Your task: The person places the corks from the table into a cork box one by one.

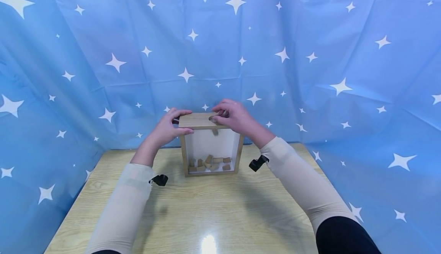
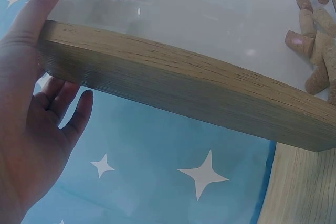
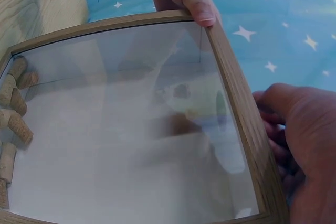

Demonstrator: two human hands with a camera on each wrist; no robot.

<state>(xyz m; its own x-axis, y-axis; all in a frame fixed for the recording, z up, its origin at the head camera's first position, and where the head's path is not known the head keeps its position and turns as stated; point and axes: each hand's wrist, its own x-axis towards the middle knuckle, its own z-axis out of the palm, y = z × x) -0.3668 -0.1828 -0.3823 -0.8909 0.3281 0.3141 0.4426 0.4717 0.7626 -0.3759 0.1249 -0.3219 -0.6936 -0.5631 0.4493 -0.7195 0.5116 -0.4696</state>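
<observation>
A wood-framed shadow box (image 1: 183,150) with a clear front and white back stands upright. My left hand (image 1: 168,127) grips its top left corner, thumb on the front edge and fingers behind. Over the top panel, my right hand (image 1: 236,118) holds its thumb and fingers beside a round hole (image 1: 211,118); I see nothing between them. Just below the top, inside, a cork (image 1: 215,132) is in mid-air, and it shows as a brown blur in the right wrist view. Several wine corks (image 3: 21,128) lie in a heap along the box's bottom.
The box stands toward the back of a light wood-grain table (image 1: 210,208). A blue curtain (image 1: 206,55) with white stars hangs close behind it and along both sides. Black wrist mounts (image 1: 160,180) stick out from both sleeves.
</observation>
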